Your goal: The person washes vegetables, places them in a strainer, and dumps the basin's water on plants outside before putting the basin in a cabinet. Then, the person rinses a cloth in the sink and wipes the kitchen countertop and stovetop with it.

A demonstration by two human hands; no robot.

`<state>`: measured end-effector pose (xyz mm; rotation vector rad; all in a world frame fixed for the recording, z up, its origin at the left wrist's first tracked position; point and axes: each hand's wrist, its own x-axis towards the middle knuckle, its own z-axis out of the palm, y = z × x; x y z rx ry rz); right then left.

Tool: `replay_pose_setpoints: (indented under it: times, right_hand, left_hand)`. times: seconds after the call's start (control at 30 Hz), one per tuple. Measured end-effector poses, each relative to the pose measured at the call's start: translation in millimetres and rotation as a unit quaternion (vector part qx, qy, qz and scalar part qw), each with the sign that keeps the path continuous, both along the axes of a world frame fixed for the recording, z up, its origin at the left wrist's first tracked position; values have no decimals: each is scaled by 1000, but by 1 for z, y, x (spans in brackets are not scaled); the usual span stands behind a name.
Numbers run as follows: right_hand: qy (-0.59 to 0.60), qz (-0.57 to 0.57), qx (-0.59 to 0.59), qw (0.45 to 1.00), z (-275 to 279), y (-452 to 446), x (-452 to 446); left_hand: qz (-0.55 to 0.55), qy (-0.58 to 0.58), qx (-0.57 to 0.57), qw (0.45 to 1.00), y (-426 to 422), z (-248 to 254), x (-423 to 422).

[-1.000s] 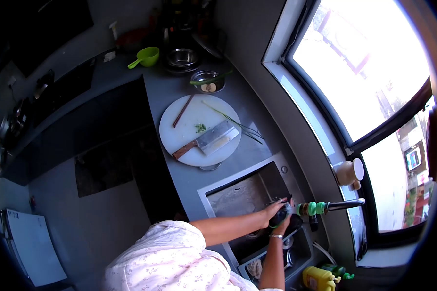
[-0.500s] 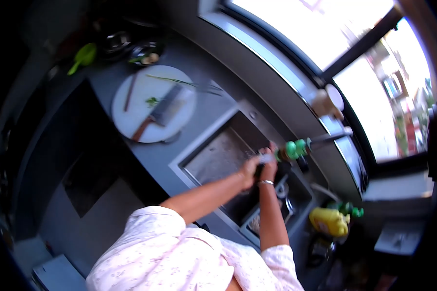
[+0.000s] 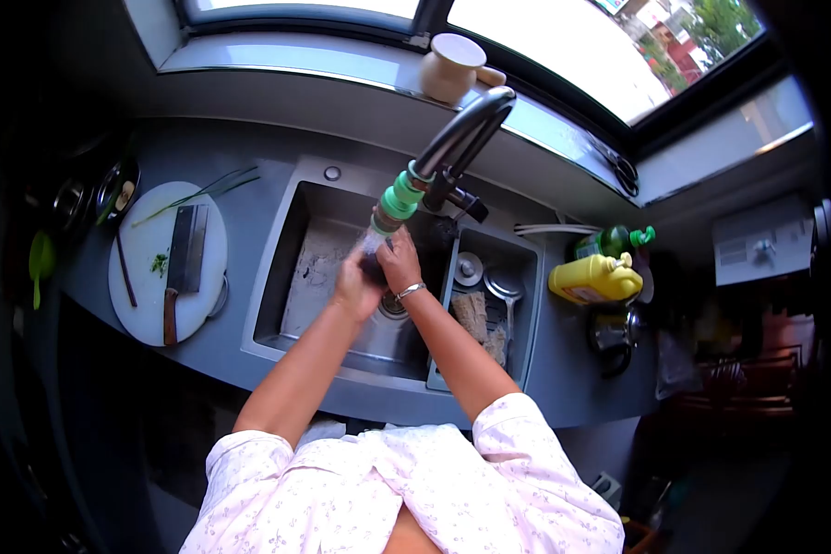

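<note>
Water runs from the faucet (image 3: 399, 196) with a green nozzle onto both hands over the sink (image 3: 291, 268). My left hand (image 3: 355, 286) and my right hand (image 3: 400, 261), which has a bracelet at its wrist, are closed round a dark object (image 3: 373, 268) between them. Splashing water and my fingers hide most of it, so I cannot make out what it is. Below the hands lies the sink's round drain (image 3: 394, 307).
On the left, a white cutting board (image 3: 148, 268) bears a cleaver (image 3: 189, 249), a brown stick, chopped greens and long green stalks. Right of the hands, a smaller basin (image 3: 526, 305) holds strainers and a sponge-like piece. Yellow (image 3: 595, 280) and green bottles stand beyond.
The view has turned right, so the sink and faucet now appear near the middle and the board at the left. Both hands remain together under the water, round the dark object.
</note>
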<state>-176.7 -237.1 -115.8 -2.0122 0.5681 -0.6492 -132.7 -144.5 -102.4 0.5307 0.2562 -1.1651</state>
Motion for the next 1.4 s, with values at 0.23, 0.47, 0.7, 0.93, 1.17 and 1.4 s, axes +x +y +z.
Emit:
replay_pose_setpoints:
  times: [0.23, 0.47, 0.7, 0.93, 1.17, 1.4]
  right_hand:
    - [-5, 72, -68, 995, 18, 57, -26]
    - [-33, 56, -166, 984, 25, 15, -15]
    - [-91, 13, -99, 991, 9, 39, -12]
    - [-60, -14, -169, 984, 15, 34, -6]
    - [45, 31, 82, 995, 29, 4, -16]
    - [-7, -193, -222, 956, 50, -77, -71]
  left_hand:
    - [11, -77, 31, 996, 0, -3, 25]
    - [-32, -90, 66, 993, 0, -6, 19]
    - [-107, -7, 132, 986, -2, -23, 25]
    - [-31, -61, 130, 989, -1, -32, -2]
    - [-44, -229, 149, 961, 14, -23, 7]
    - [10, -130, 61, 990, 13, -47, 43]
